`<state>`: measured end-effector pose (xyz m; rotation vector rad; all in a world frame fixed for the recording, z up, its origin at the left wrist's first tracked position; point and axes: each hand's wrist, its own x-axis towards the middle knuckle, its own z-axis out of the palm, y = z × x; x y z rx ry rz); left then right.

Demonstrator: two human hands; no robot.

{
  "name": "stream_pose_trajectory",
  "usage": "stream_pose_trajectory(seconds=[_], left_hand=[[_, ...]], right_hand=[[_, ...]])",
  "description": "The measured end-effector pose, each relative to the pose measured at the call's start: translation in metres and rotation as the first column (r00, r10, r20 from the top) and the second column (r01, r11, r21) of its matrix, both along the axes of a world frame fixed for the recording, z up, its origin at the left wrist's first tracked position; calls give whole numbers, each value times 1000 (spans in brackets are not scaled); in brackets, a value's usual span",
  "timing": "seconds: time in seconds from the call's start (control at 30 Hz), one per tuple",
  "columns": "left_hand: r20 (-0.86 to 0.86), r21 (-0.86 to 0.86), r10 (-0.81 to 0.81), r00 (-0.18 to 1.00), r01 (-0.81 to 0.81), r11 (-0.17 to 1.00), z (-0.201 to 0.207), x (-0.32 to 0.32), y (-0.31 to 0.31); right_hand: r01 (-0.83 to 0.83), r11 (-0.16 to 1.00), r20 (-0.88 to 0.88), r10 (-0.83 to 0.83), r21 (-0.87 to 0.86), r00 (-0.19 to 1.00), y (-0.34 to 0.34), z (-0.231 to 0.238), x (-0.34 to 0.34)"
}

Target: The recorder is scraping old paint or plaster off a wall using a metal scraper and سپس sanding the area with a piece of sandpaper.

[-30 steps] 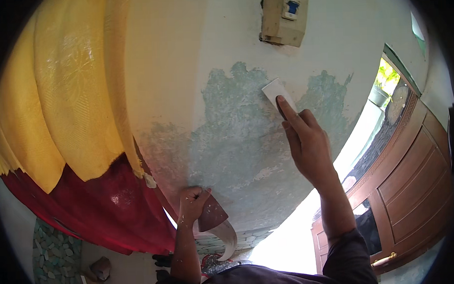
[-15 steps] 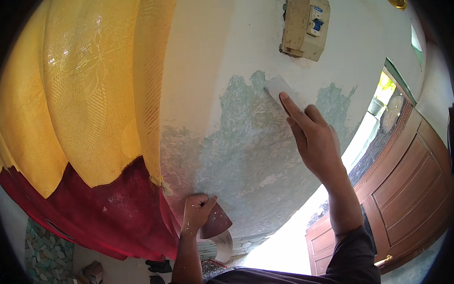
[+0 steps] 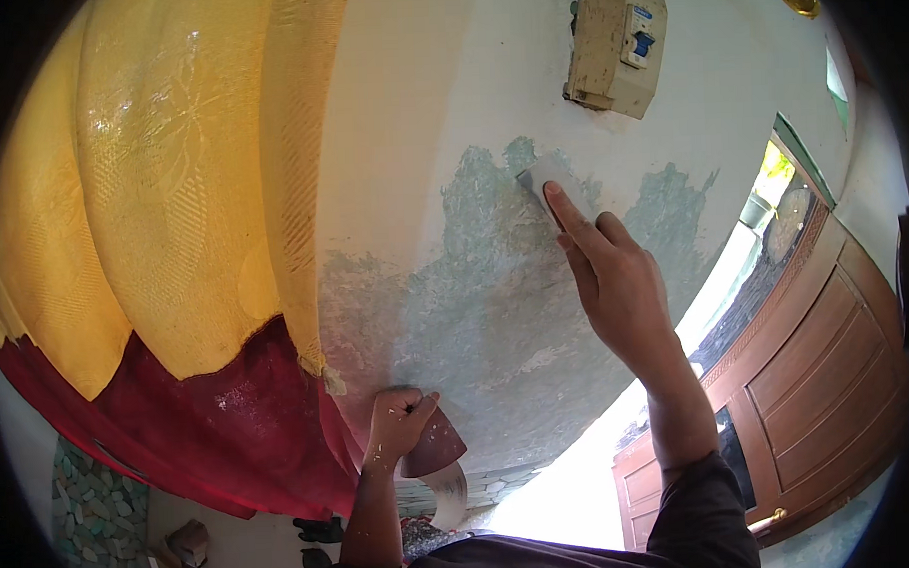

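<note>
My right hand (image 3: 620,283) grips a flat scraper (image 3: 548,184), its index finger stretched along the pale, dusty blade. That blade lies against the wall (image 3: 389,116), at the upper edge of a worn greenish-grey patch (image 3: 482,223). Its handle is hidden in my palm. Lower down and to the left, my left hand (image 3: 399,426) is closed on a reddish-brown sheet that looks like sandpaper (image 3: 437,447). The lower end of the sheet curls over and shows a pale back. Specks of white dust dot my left wrist.
A yellow curtain (image 3: 181,193) with a dark red lower part (image 3: 229,422) hangs at the left. Above the patch, a beige breaker box (image 3: 617,53) sticks out from the wall. A brown panelled door (image 3: 818,371) stands at the right beside a bright opening.
My right hand and the scraper have shifted slightly left and a little down across the wall. The left hand stays nearly where it was, still holding the sandpaper.
</note>
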<state>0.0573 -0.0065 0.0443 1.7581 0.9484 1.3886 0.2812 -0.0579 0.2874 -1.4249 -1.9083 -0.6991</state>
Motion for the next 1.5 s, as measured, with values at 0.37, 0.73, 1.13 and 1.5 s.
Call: stream_pose_trajectory(seconds=[0.37,0.73,1.13,1.5], left_hand=[[8,22,-2,1000,2,1000,-4,2,3],[17,-22,-14,1000,15,1000,1,-8,-3],[125,-22,37,991,-35,999,-9,-37,4],[161,-85,44,986,-30,996,-5,-35,6]], right_hand=[[-21,997,-72,16,-73,997,-3,0,-2],[-13,995,-65,6,-99,998,-4,0,-2],[-40,993,-86,31,-110,996,-2,6,-12],[-78,995,-83,72,-67,994,1,12,-14]])
